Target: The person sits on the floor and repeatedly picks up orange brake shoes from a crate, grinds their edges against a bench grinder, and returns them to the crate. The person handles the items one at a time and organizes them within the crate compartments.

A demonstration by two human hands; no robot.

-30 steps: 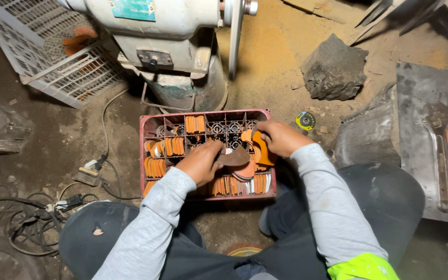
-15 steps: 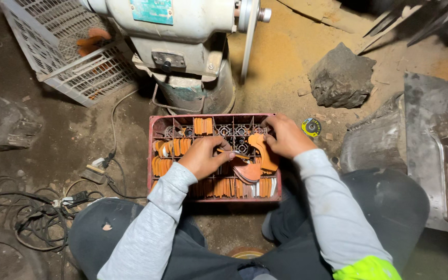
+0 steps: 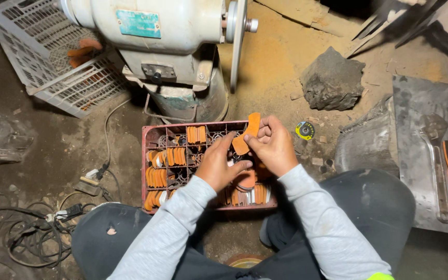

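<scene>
Two hands meet over the red compartmented crate (image 3: 154,136) at frame centre, and the picture has changed: half a second ago both were down among the stacked pieces, and now one orange flat piece (image 3: 248,133) is up and clear of the crate. The right hand (image 3: 273,148) has its fingers curled shut around the piece's upper half, thumb pressing the near face. The left hand (image 3: 219,165) is partly open, thumb and forefinger pinching the piece's rounded lower end. So a single piece has come out of the batch and sits between both hands, just above the crate's upper right compartments. More orange pieces (image 3: 159,176) stand on edge in the left-hand cells, untouched. Beyond the crate, top centre, stands a pale bench grinder (image 3: 167,31) with its thin wheel (image 3: 236,36) edge-on. A white wire basket (image 3: 42,62) lies upper left, cables (image 3: 37,228) lower left, a dark rock (image 3: 333,80) upper right, a wrench (image 3: 436,155) far right.
</scene>
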